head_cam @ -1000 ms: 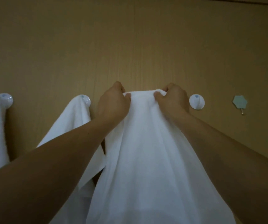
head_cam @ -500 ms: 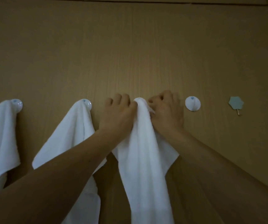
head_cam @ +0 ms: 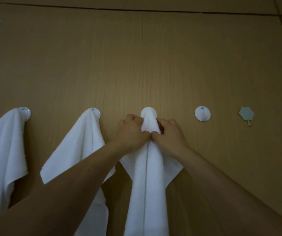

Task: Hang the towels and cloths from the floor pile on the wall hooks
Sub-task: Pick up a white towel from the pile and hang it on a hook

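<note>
Centre frame: the white towel (head_cam: 147, 184) is draped over the centre hook, which is hidden under its rounded top. L hand (head_cam: 131, 132) and R hand (head_cam: 169, 133) sit side by side just below that cap, thumbs touching, fingers curled in, each pinching the bunched cloth. The towel's long axis runs straight down to the bottom edge, w/ corners flaring either side. Key relation: the hook lies directly above both sets of knuckles, so neither hand is nearer and any tug runs down the towel. Looks like the settling step, approx. done. Next bare round hook (head_cam: 202, 113) is right of centre, nearer the R hand. Floor pile is out of view.
</note>
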`<move>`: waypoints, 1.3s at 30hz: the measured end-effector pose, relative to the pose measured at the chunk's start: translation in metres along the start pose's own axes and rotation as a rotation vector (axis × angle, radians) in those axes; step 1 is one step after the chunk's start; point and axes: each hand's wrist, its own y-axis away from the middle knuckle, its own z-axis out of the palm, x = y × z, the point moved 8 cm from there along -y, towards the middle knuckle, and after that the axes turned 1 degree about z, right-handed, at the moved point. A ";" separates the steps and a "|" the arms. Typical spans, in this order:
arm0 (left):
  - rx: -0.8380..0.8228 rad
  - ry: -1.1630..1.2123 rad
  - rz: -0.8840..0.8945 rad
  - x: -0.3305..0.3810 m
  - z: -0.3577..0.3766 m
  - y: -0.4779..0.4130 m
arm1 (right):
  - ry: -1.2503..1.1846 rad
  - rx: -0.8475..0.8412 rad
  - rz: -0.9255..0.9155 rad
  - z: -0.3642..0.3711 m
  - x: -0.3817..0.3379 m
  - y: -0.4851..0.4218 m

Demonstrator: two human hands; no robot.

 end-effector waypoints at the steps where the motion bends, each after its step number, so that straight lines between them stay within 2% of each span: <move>1: -0.004 0.030 0.017 0.002 -0.001 0.000 | -0.014 -0.012 0.006 0.000 0.000 0.000; 3: -0.022 0.173 0.001 0.006 -0.003 0.004 | -0.084 -0.034 0.049 0.001 0.001 0.001; 6: -0.040 0.490 -0.143 0.003 -0.003 0.015 | -0.216 -0.101 0.144 0.009 0.000 0.008; 8: 0.007 0.643 -0.212 -0.003 -0.003 0.023 | -0.308 -0.144 0.162 0.018 -0.004 0.018; 10: 0.086 0.729 -0.270 -0.010 -0.003 0.031 | -0.435 -0.118 0.183 0.024 -0.004 0.027; 14: 0.166 0.774 -0.285 -0.013 0.007 0.044 | -0.474 -0.002 0.191 0.023 0.003 0.040; 17: 0.079 0.878 -0.199 -0.005 0.019 0.049 | -0.378 0.045 0.168 0.015 0.013 0.047; 20: -0.005 0.958 -0.203 -0.003 0.037 0.066 | -0.270 0.097 0.155 0.016 0.024 0.061; 25: 0.130 0.901 -0.287 -0.019 0.051 0.091 | -0.194 0.176 0.242 0.028 0.037 0.090; 29: 0.193 0.903 -0.351 -0.037 0.070 0.126 | -0.330 0.182 0.343 0.038 0.050 0.126; 35: 0.066 0.955 -0.425 -0.053 0.109 0.170 | -0.462 0.139 0.465 0.052 0.074 0.183; 39: -0.037 1.023 -0.497 -0.054 0.137 0.225 | -0.452 0.033 0.576 0.059 0.085 0.241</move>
